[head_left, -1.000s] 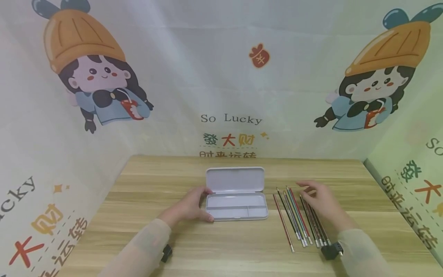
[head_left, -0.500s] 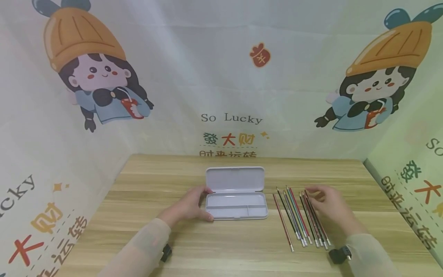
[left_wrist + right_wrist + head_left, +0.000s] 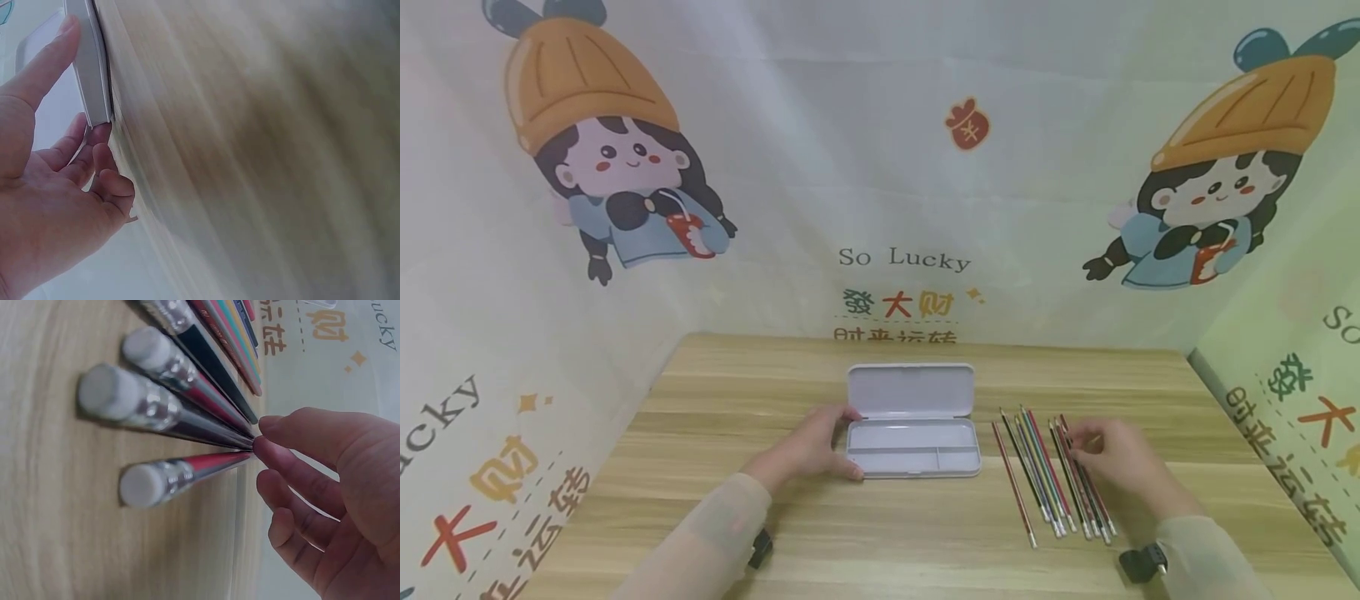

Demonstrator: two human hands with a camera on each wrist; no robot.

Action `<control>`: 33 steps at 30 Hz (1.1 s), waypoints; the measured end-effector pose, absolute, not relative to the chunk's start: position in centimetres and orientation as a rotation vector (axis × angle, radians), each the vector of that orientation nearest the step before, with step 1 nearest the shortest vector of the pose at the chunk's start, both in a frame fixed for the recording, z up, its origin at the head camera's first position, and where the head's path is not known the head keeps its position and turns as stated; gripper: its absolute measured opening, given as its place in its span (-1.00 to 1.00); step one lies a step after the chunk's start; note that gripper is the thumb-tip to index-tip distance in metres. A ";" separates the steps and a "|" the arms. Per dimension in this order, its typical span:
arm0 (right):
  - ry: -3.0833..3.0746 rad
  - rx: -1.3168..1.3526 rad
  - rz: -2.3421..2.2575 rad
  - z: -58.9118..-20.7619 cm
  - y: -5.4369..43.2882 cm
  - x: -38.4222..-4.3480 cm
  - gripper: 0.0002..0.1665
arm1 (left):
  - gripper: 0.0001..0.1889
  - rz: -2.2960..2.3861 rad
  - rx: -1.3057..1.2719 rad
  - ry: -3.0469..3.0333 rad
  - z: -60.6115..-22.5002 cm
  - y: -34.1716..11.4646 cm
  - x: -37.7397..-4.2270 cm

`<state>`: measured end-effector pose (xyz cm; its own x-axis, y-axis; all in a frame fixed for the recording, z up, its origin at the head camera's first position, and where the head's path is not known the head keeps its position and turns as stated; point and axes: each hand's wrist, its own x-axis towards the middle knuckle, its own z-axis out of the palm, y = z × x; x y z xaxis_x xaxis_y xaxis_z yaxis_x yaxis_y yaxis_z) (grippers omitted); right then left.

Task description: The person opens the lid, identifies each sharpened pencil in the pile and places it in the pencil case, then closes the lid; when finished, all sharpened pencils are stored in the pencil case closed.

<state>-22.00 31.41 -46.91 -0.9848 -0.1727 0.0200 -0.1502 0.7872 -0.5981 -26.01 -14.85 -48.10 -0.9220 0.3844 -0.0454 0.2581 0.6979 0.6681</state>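
An opened pale pencil case (image 3: 913, 459) lies on the table with its lid (image 3: 912, 390) folded back. My left hand (image 3: 806, 442) grips its left end, the thumb at the front edge and the fingers behind. In the left wrist view, the thumb lies along the case's side (image 3: 95, 69). To the right of the case are several pencils (image 3: 1037, 471), eraser ends towards me. My right hand (image 3: 1120, 458) is at the far part of the rightmost pencils (image 3: 181, 419). Its forefinger touches them, the thumb tip slightly apart, the other fingers loosely bent.
One red pencil (image 3: 1013, 483) lies a little apart, between the case and the other pencils. The wooden table (image 3: 910, 542) meets a printed cloth backdrop (image 3: 895, 183) at the back and sides. Small black devices (image 3: 1141, 564) are worn at the wrists.
My right hand has moved right and slightly towards me, its fingertips now lower along the rightmost pencils. Those pencils have spread slightly. The left hand and the case have stayed in place.
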 end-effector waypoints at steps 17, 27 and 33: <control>3.002 -0.325 -0.808 -47.0 30.7 -22.6 -0.73 | -0.09 1.043 0.497 2.734 -48.1 -14.8 -25.9; 3.027 -0.300 -0.735 -47.1 30.0 -22.6 -0.71 | -0.09 1.079 0.485 2.707 -48.3 -14.8 -25.9; 3.008 -0.317 -0.731 -47.1 29.8 -23.0 -0.69 | -0.09 1.095 0.482 2.702 -48.1 -14.8 -25.8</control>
<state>-22.97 29.76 -47.10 -0.9788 -0.2039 0.0186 -0.1897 0.8688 -0.4573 -25.76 -14.78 -48.12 -0.9298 0.3646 -0.0503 0.2268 0.6752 0.7019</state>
